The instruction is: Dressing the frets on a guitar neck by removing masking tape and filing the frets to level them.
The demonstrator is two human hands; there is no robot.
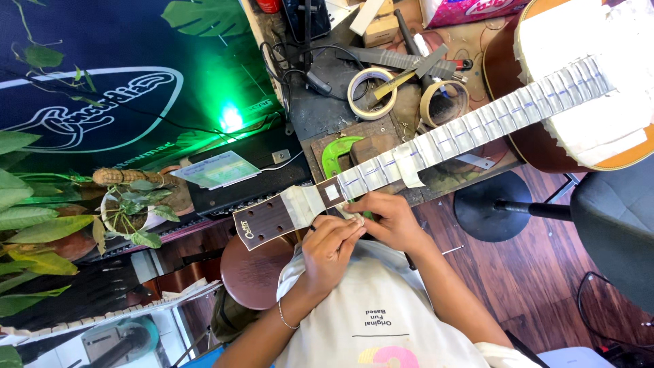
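Both hands pinch a small piece of pale masking tape [349,212] against the taped wooden guitar neck [436,146] near the brown headstock [262,221]: left hand [330,249] and right hand [388,218] closed on it; a crooked press could wrinkle the tape

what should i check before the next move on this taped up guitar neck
1. Both hands at the work: ok. Left hand and right hand meet at the edge of the guitar neck near the headstock.
2. Fretboard masked: ok where visible; pale tape covers it up to the guitar body.
3. Loose tape: not ok. A tape flap hangs off the neck.
4. Neck support: cannot tell; the green clamp sits under it, contact unclear.
5. More tape within reach: ok. Tape rolls lie on the bench.
6. What the fingers pinch: cannot tell.
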